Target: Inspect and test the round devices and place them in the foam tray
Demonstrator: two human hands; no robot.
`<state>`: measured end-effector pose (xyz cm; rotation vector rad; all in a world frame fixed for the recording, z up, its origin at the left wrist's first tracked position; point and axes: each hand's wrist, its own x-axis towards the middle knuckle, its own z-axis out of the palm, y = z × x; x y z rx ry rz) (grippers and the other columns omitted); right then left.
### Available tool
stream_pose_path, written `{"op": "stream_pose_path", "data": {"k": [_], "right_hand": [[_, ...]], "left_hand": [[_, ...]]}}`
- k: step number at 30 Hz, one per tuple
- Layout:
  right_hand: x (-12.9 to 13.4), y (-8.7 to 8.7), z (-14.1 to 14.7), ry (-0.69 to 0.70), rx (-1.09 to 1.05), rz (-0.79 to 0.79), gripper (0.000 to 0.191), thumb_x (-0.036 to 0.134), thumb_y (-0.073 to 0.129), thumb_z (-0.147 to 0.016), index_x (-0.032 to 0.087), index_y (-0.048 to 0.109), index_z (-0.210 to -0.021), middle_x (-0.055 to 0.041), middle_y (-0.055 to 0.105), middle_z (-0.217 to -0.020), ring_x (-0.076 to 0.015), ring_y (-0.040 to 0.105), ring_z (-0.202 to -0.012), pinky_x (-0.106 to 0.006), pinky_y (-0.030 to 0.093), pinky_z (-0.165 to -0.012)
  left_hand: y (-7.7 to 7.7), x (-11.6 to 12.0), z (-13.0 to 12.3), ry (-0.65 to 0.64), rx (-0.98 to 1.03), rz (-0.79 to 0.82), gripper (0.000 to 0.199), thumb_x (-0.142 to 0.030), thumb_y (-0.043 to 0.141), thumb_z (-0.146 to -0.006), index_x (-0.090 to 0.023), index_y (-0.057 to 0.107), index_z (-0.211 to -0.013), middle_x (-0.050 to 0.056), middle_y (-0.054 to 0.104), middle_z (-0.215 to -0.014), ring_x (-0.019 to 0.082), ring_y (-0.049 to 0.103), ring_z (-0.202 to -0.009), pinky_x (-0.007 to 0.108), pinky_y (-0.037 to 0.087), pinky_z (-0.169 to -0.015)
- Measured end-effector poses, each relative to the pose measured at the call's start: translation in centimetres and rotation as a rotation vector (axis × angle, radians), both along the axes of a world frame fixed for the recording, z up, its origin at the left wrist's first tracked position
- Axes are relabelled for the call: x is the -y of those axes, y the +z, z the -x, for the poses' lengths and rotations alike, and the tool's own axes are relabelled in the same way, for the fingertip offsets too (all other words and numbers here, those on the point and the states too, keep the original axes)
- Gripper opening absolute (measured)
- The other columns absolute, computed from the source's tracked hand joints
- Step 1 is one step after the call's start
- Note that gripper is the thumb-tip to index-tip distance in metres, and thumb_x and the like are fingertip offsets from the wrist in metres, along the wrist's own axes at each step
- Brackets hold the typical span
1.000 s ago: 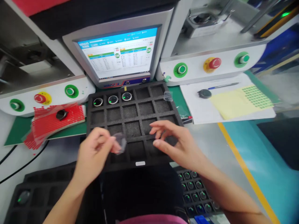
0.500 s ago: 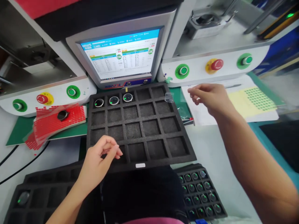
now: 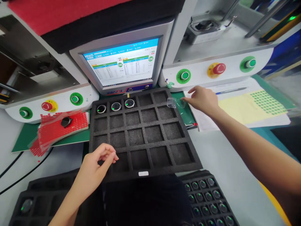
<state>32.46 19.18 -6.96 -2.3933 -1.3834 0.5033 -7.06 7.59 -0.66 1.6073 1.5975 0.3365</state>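
My left hand (image 3: 96, 164) hovers over the lower left of a black foam tray (image 3: 146, 145), its fingers curled in and the thumb against them; nothing shows in it. Three round watch bodies with green dots sit in the tray's back row: one at the left (image 3: 101, 109), a second watch body (image 3: 116, 106) and a third (image 3: 129, 103). Past the tray's back right corner, my right hand (image 3: 199, 99) has thumb and fingers apart. A small clear film (image 3: 180, 103) lies at its lowest fingertip, beside another clear film (image 3: 171, 102) on the tray's edge.
A monitor (image 3: 124, 62) stands behind the tray, between two machine bays with buttons. Red sticker sheets (image 3: 62, 129) with a dark watch body (image 3: 66, 121) lie left. Right are papers, a pen (image 3: 231, 90) and a green-dot sheet (image 3: 256, 105). A filled tray (image 3: 207, 197) sits below right.
My right hand has moved left, toward the tray corner, and its fingers have spread from a pinch, with the clear film now beside the other one. My left hand stays curled, and the view has shifted slightly.
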Motion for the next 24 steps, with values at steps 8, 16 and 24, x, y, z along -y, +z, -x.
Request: {"op": "stream_pose_path", "data": {"k": [8,16,24], "right_hand": [[-0.7,1.4,2.8,0.128,-0.312,-0.066,0.022,0.031,0.081,-0.076,0.02,0.068,-0.062,-0.0021,0.064,-0.065,-0.0192,0.059,-0.067,-0.032,0.047,-0.07],[0.0,1.9,0.0,0.092,-0.605,-0.181,0.014,0.027,0.072,-0.08,0.017,0.066,-0.072,-0.0001,0.058,-0.063,-0.0101,0.048,-0.054,-0.024,0.043,-0.053],[4.0,1.6,-5.0,0.046,-0.592,-0.096,0.038,0.051,0.076,-0.05,0.017,0.061,-0.06,-0.0073,0.059,-0.06,-0.0127,0.047,-0.05,-0.027,0.04,-0.043]], "left_hand": [[-0.1,0.4,1.1,0.009,-0.022,-0.001,0.027,-0.048,0.057,-0.087,-0.022,0.064,-0.084,0.003,0.074,-0.078,0.018,0.072,-0.075,0.025,0.056,-0.065],[-1.0,0.6,2.1,0.08,-0.014,0.018,0.03,-0.053,0.063,-0.082,-0.024,0.066,-0.082,0.004,0.075,-0.078,0.022,0.073,-0.078,0.027,0.057,-0.067],[-0.8,1.3,2.7,0.185,0.042,0.012,0.035,-0.059,0.063,-0.08,-0.024,0.066,-0.078,0.002,0.072,-0.076,0.021,0.07,-0.076,0.024,0.051,-0.062]]}}
